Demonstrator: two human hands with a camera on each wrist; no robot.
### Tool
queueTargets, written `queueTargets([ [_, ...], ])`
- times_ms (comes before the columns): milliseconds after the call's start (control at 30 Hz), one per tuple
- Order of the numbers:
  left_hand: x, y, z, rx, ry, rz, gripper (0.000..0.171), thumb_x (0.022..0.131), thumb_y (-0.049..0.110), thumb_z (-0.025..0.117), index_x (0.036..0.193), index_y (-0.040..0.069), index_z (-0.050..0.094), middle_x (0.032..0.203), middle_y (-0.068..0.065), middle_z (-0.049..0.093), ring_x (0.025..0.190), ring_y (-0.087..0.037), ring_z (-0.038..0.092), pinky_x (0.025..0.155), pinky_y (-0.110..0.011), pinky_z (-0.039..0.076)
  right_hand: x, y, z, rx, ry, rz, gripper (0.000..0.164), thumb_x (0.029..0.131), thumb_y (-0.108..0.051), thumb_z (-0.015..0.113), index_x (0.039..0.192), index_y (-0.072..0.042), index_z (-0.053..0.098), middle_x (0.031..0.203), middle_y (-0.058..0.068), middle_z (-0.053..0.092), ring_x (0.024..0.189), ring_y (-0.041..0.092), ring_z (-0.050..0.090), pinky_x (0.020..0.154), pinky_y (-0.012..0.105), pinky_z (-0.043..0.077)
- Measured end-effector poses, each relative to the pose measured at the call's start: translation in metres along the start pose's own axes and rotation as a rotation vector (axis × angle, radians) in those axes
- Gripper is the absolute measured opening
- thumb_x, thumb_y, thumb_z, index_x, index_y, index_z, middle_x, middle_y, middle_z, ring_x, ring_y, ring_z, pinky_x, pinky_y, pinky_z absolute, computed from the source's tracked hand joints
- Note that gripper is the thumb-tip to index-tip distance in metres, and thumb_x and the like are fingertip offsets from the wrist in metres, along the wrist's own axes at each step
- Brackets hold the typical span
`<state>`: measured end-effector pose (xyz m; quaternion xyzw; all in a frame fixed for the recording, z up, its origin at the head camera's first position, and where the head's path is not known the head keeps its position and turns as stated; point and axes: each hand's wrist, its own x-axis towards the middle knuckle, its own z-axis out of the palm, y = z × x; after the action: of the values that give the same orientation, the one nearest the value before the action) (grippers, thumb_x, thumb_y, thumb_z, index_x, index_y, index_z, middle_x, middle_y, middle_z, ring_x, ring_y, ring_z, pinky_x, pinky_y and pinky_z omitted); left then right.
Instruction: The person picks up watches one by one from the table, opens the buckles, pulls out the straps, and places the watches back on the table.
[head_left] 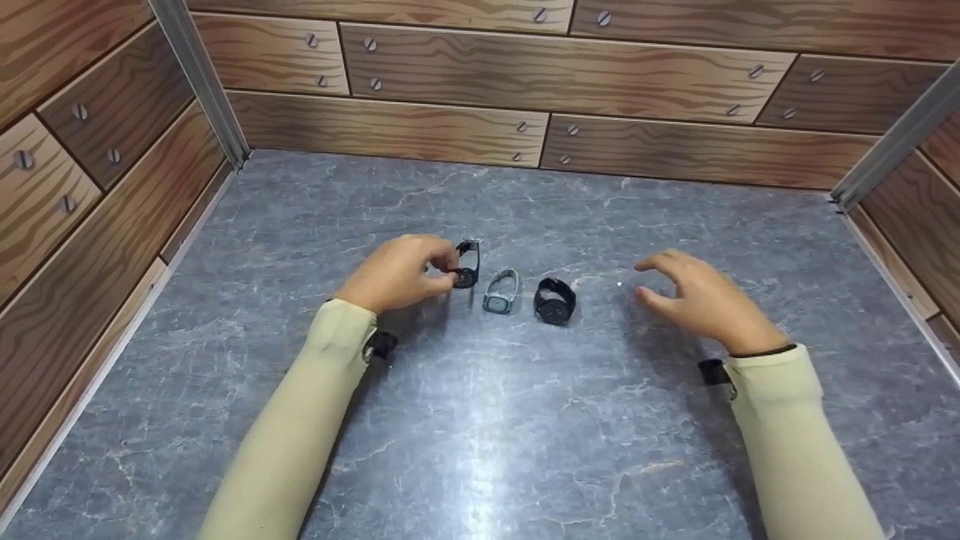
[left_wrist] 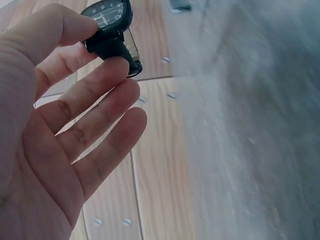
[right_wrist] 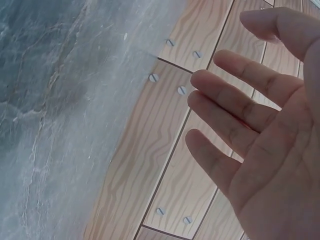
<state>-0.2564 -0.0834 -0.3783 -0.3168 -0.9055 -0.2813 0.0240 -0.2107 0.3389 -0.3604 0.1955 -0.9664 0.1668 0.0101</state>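
My left hand [head_left: 409,271] pinches a black wristwatch [head_left: 466,277] between thumb and fingers at its left side. In the left wrist view the thumb lies on the edge of the dark watch face [left_wrist: 107,17], and the fingertips touch the black strap [left_wrist: 114,49]. Just right of it on the table stands a smartwatch with a pale grey-green strap [head_left: 498,302], its band looped. A second black watch [head_left: 555,309] with a round dial is further right. My right hand [head_left: 701,296] hovers right of the watches, fingers relaxed and apart, holding nothing, as the right wrist view also shows.
The grey marble-patterned tabletop [head_left: 480,420] is enclosed by a wood-print back wall [head_left: 450,124] and matching walls at left and right. Metal corner posts [head_left: 206,82] stand at the back corners. Light glares off the table's front middle.
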Motion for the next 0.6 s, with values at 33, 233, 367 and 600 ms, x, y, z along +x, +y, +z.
queueTargets([
  [33, 0.001, 0.002, 0.000, 0.006, 0.008, 0.006, 0.003, 0.093, 0.021, 0.070, 0.095, 0.018, 0.071, 0.099, 0.004, 0.072, 0.099, -0.022, 0.069, 0.090, -0.038, 0.054, 0.000, 0.000, 0.000, -0.001, 0.005, 0.003, 0.039, 0.102, -0.024, 0.066, 0.134, -0.002, 0.063, 0.135, 0.021, 0.062, 0.129, 0.044, 0.055, 0.108, 0.063, 0.042],
  [233, 0.000, 0.016, 0.000, 0.092, 0.093, 0.055, 0.004, 0.093, 0.020, 0.070, 0.096, 0.017, 0.072, 0.100, 0.005, 0.071, 0.098, -0.016, 0.068, 0.089, -0.035, 0.055, 0.000, -0.001, 0.001, 0.006, 0.040, 0.017, 0.038, 0.102, -0.023, 0.065, 0.133, -0.001, 0.063, 0.134, 0.021, 0.063, 0.128, 0.045, 0.056, 0.106, 0.065, 0.042],
  [367, 0.001, 0.028, -0.002, 0.144, 0.176, 0.125, 0.004, 0.094, 0.020, 0.070, 0.096, 0.016, 0.071, 0.098, 0.004, 0.070, 0.096, -0.016, 0.067, 0.084, -0.035, 0.056, 0.002, -0.001, 0.002, -0.009, 0.074, 0.006, 0.037, 0.102, -0.023, 0.065, 0.131, -0.001, 0.064, 0.132, 0.020, 0.064, 0.126, 0.044, 0.058, 0.105, 0.063, 0.044],
  [600, 0.001, 0.047, -0.004, 0.193, 0.323, 0.220, 0.005, 0.094, 0.018, 0.071, 0.097, 0.015, 0.074, 0.093, 0.003, 0.071, 0.089, -0.017, 0.067, 0.089, -0.038, 0.054, 0.000, -0.005, 0.000, -0.003, 0.106, 0.018, 0.035, 0.102, -0.021, 0.066, 0.130, -0.001, 0.065, 0.132, 0.021, 0.064, 0.126, 0.044, 0.057, 0.104, 0.064, 0.044],
])
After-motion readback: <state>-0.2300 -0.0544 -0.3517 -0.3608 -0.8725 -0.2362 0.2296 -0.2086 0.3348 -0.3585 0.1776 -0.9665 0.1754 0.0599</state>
